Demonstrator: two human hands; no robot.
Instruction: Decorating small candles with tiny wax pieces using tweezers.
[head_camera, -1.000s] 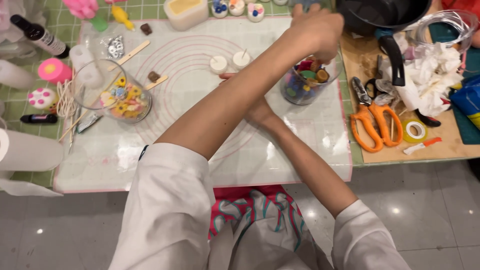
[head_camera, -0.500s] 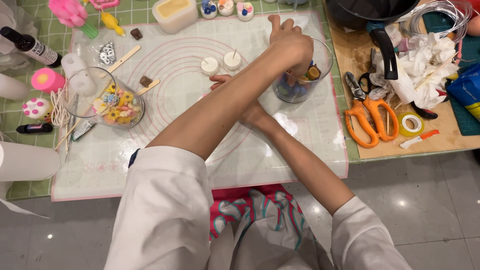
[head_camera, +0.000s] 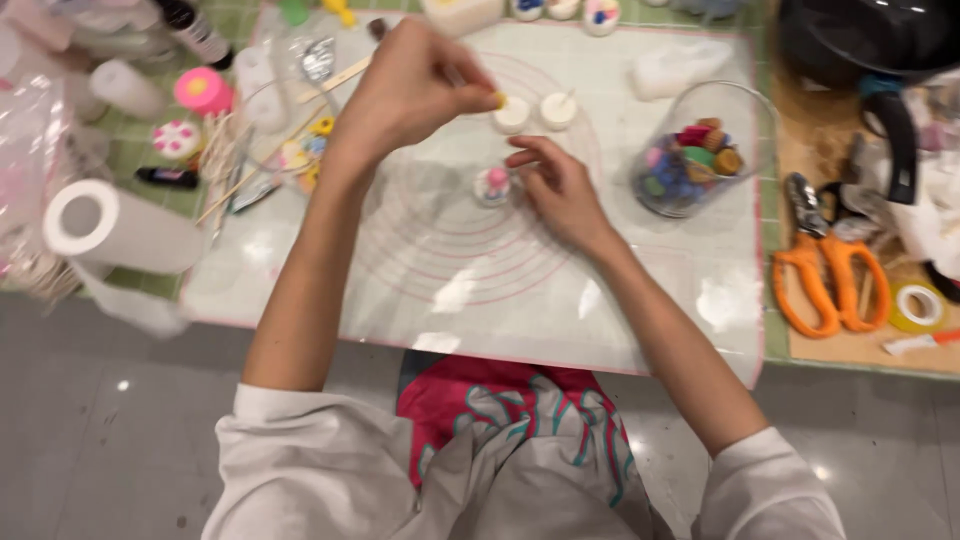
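Left hand (head_camera: 415, 90) pinches a tiny yellow piece (head_camera: 498, 99); right hand (head_camera: 557, 190) steadies small candle (head_camera: 492, 185) with its fingertips. Risk: a loosened pinch drops the piece onto the mat (head_camera: 480, 290).

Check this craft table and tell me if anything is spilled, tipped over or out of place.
Nothing looks spilled or broken. The paper towel roll lies on its side at the mat's left edge, a sheet trailing off it. The glass jar of coloured pieces stands upright. The left hand pinches a small yellow piece; the right hand steadies a small white candle.
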